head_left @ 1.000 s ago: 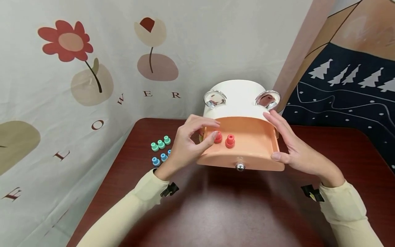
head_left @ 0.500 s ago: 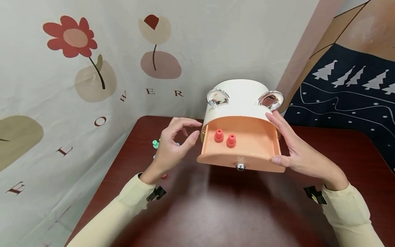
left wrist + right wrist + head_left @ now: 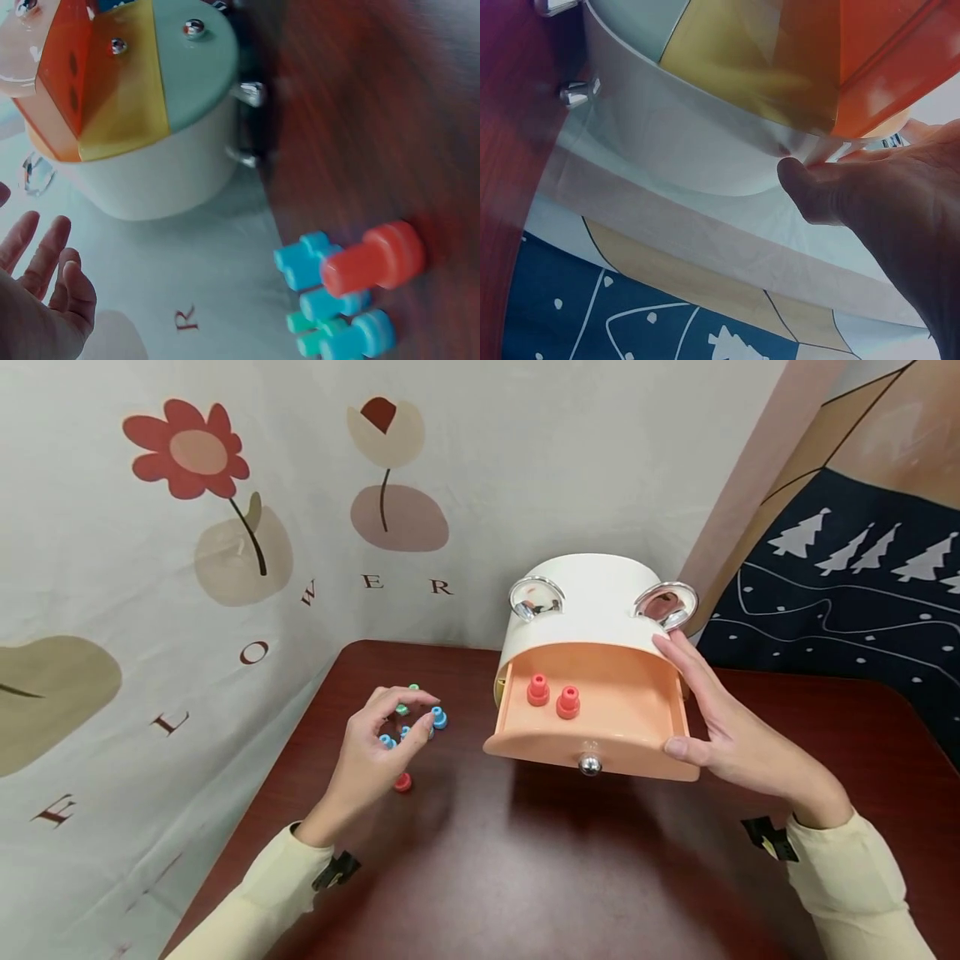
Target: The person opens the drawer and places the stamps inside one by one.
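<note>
A small white chest of drawers (image 3: 592,589) with silver ears has its peach top drawer (image 3: 630,710) pulled out. Two red stepped pegs (image 3: 567,702) stand inside at the left. My right hand (image 3: 731,735) rests against the chest's right side, its fingers extended and the thumb on the drawer's front corner. Over the table to the left, my left hand (image 3: 367,764) has thumb and forefinger curved apart with nothing between them. Beside those fingertips in the head view is a blue peg (image 3: 438,717). Green pegs (image 3: 402,709) are partly hidden behind the hand.
Another red peg (image 3: 375,259) stands nearest my side among the blue pegs (image 3: 356,337). Below the peach drawer sit yellow (image 3: 127,105) and green drawers (image 3: 195,67) with silver knobs. A printed cloth (image 3: 465,460) hangs behind the dark red table (image 3: 570,877).
My left hand has moved left and down from over the drawer to the pegs on the table. The two red pegs stay in the drawer. The right hand has kept its place.
</note>
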Available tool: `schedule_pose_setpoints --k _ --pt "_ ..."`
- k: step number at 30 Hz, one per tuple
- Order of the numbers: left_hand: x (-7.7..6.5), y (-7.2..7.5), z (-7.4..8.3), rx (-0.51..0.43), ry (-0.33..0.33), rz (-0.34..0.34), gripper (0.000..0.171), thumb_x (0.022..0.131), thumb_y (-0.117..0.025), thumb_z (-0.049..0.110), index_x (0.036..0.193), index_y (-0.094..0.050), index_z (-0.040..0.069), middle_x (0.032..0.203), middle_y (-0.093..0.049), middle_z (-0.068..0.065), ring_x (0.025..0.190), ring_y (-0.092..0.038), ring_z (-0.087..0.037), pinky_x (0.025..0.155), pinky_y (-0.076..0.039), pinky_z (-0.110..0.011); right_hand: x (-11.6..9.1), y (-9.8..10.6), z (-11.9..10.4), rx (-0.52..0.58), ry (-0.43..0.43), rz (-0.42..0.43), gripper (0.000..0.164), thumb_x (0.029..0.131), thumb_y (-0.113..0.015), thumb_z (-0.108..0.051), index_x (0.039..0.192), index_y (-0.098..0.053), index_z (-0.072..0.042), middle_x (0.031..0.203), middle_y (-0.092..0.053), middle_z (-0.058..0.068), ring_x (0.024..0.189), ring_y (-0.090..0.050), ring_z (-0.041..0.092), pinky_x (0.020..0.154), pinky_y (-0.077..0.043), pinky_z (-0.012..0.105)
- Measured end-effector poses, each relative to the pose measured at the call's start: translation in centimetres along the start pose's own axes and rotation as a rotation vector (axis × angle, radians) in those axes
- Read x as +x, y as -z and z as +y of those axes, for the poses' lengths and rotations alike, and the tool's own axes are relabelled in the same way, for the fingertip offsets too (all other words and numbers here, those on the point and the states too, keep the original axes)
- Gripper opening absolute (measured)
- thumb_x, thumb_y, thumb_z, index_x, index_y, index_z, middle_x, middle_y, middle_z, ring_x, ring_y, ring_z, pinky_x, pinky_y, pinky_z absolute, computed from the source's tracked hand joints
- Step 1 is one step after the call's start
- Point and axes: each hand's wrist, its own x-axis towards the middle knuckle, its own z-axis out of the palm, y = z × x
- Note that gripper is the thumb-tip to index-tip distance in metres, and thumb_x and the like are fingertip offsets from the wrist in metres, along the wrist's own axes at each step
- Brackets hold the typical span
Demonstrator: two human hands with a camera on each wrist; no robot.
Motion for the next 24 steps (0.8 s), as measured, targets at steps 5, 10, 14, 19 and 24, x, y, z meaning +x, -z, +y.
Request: schedule_pose_setpoints --k 5,10,14,19,24 --pt "-1.2 0.5 -0.7 0.003 0.020 0.031 0.023 0.098 -0.079 0.001 0.119 -0.079 0.012 0.095 -0.060 -0.005 0.080 -0.050 -0.029 0.063 -0.042 -0.026 0.1 0.0 0.1 0.000 0.000 0.004 0.107 0.091 -0.080 -0.023 0.176 -0.014 -0.031 0.182 0.006 0.003 0.164 0.001 0.037 0.111 -0.012 0.090" --pt "-2.4 0.3 -1.4 0.024 0.032 0.055 0.029 0.093 -0.082 -0.003 0.119 -0.080 0.010 0.091 -0.058 -0.007 0.078 -0.051 -0.025 0.061 -0.042 -0.025 0.1 -0.1 0.2 0.006 0.000 0.006 0.107 0.092 -0.080 -0.023 0.176 -0.015 -0.031 0.182 0.006 0.003 0.164 0.002 0.037 0.111 -0.011 0.090" --pt "-3.3 0.3 -1.8 0.081 0.067 0.079 0.033 0.089 -0.086 -0.004 0.117 -0.080 0.012 0.092 -0.059 -0.008 0.079 -0.051 -0.024 0.060 -0.041 -0.026 0.0 -0.2 0.2 0.007 -0.001 0.006 0.107 0.092 -0.079 -0.022 0.176 -0.014 -0.031 0.182 0.006 0.003 0.164 0.002 0.037 0.112 -0.009 0.090" --pt "-4.1 0.7 -2.3 0.180 0.085 0.091 0.038 0.084 -0.090 -0.007 0.114 -0.079 0.014 0.090 -0.060 -0.001 0.083 -0.051 -0.020 0.063 -0.041 -0.025 -0.2 -0.1 0.2 -0.007 -0.010 0.004 0.107 0.092 -0.079 -0.025 0.176 -0.014 -0.031 0.182 0.005 0.005 0.164 0.001 0.038 0.110 -0.011 0.091" --pt "-4.9 1.3 -2.7 0.270 0.172 0.071 0.037 0.084 -0.093 0.001 0.113 -0.077 0.018 0.086 -0.056 -0.005 0.083 -0.051 -0.024 0.065 -0.040 -0.026 -0.1 0.0 0.1 -0.020 -0.005 0.006 0.107 0.091 -0.079 -0.025 0.176 -0.014 -0.032 0.182 0.004 0.005 0.164 0.000 0.038 0.109 -0.015 0.091"
